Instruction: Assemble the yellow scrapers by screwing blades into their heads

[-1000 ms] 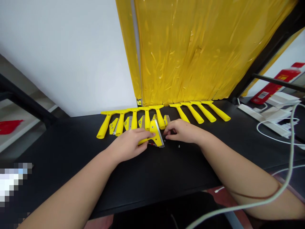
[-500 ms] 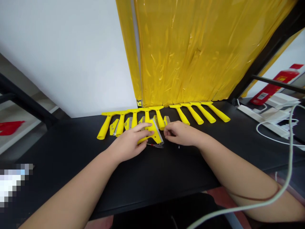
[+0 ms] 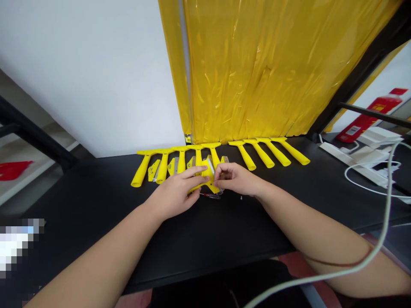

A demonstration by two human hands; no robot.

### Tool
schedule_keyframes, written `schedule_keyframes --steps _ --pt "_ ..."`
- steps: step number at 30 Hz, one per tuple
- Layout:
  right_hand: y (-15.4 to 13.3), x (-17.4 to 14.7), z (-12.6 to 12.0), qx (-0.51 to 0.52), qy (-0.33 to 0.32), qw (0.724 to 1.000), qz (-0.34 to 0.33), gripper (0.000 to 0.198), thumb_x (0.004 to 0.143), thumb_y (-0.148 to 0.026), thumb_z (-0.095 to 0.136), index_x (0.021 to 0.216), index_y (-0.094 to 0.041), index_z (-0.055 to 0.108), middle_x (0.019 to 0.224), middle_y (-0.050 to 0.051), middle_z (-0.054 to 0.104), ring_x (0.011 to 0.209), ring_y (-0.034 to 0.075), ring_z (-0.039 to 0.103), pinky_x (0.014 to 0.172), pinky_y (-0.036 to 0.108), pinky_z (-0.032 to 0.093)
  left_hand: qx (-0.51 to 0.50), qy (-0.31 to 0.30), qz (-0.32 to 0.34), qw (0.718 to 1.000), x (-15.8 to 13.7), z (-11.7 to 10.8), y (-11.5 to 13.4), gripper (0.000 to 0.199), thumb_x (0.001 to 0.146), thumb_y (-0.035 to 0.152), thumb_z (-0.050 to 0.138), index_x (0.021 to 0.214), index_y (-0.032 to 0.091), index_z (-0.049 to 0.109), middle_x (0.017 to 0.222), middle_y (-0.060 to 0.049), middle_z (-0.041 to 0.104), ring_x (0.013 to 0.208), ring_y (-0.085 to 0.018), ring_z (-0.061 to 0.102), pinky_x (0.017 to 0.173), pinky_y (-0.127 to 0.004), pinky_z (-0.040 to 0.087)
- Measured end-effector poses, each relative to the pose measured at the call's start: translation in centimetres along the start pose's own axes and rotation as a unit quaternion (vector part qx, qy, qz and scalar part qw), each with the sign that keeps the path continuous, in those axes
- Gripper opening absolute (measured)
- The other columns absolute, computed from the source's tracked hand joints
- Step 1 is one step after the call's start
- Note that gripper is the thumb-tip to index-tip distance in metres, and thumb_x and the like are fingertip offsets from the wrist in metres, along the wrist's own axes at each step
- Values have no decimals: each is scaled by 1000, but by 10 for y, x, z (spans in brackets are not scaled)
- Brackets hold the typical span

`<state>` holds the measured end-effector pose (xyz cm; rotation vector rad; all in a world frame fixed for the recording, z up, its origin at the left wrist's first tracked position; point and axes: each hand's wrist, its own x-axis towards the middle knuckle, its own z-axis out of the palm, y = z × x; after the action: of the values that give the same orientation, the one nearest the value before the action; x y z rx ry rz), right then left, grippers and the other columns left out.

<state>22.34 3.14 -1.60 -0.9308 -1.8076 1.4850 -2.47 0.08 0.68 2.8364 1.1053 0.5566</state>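
My left hand (image 3: pixel 173 196) is closed around the handle of a yellow scraper (image 3: pixel 211 186), its fingers lying over the scraper's head. A metal blade edge shows along the right side of that head. Thumb and fingertips of my right hand (image 3: pixel 239 179) are pinched together against the head; whatever is between them is too small to make out. Just below the scraper lies a small screwdriver (image 3: pixel 212 196) with a red part. A tiny screw (image 3: pixel 241 198) rests on the black table, below my right hand.
Several yellow scraper handles (image 3: pixel 145 171) stand in a row along the back, and more handles (image 3: pixel 265 155) lie to the right. Small yellow pieces with metal (image 3: pixel 154 170) sit between them. At right are white boxes (image 3: pixel 362 160), a red bottle (image 3: pixel 369 115) and a white cable (image 3: pixel 387 214).
My right hand has moved left, from beside the scraper to its head, with the fingertips now touching it. My left hand stays on the scraper.
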Motion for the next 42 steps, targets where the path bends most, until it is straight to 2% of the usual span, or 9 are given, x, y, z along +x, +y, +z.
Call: schedule_keyframes --steps 7,14,18,22,26,28,31,35,42 --pt "1 3 10 111 31 993 -1 42 71 -18 82 80 -22 42 72 -9 52 64 8 50 60 23 42 11 22 13 1000 -1 2 2 41 96 17 52 131 27 70 153 -6 58 118 -25 72 90 -38 65" --pt "-1 3 19 123 41 989 74 37 72 -21 80 86 -22 45 78 -5 58 72 11 57 61 23 50 16 29 16 999 0 5 3 41 97 17 52 132 27 69 154 -5 58 120 -24 71 90 -38 65" --pt "0 4 21 126 57 987 79 41 72 -26 81 88 -24 43 80 -5 58 74 13 58 62 27 55 20 34 5 999 0 7 2 40 97 17 52 132 27 68 154 -5 58 120 -24 71 90 -39 65" --pt "-5 1 6 19 68 997 24 34 79 -34 79 93 -23 50 83 -3 57 70 12 54 58 26 51 19 45 4 999 0 6 2 40 97 17 53 134 26 67 154 -7 58 120 -24 72 91 -40 65" --pt "-15 -8 -24 -139 100 985 2 18 89 -35 68 89 -20 59 82 -1 62 68 12 55 64 27 47 19 30 12 999 -1 4 2 40 98 17 51 133 27 67 153 -7 58 117 -24 72 91 -39 64" --pt "-21 -14 -38 -235 94 967 18 12 89 -30 67 85 -19 63 79 0 64 71 13 58 67 28 47 21 21 18 999 -1 2 3 42 98 16 50 135 28 66 153 -6 58 113 -22 73 86 -36 64" --pt "-27 -22 -51 -345 35 933 97 7 84 -26 71 88 -20 71 83 2 71 73 16 64 68 29 47 31 8 20 999 -1 0 5 44 99 15 48 136 33 66 156 -6 54 98 -18 74 76 -31 63" --pt "-28 -23 -53 -388 -63 905 164 17 79 -31 78 94 -23 76 84 1 73 72 17 66 63 28 45 35 -2 24 999 -2 -2 4 46 99 13 48 135 36 68 157 -6 52 93 -17 73 75 -30 61" --pt "-27 -17 -39 -422 -62 889 170 8 80 -20 75 88 -21 75 87 2 74 75 16 67 66 27 46 12 11 34 999 -3 1 0 44 100 14 48 132 34 70 157 -7 52 91 -16 72 77 -32 60"
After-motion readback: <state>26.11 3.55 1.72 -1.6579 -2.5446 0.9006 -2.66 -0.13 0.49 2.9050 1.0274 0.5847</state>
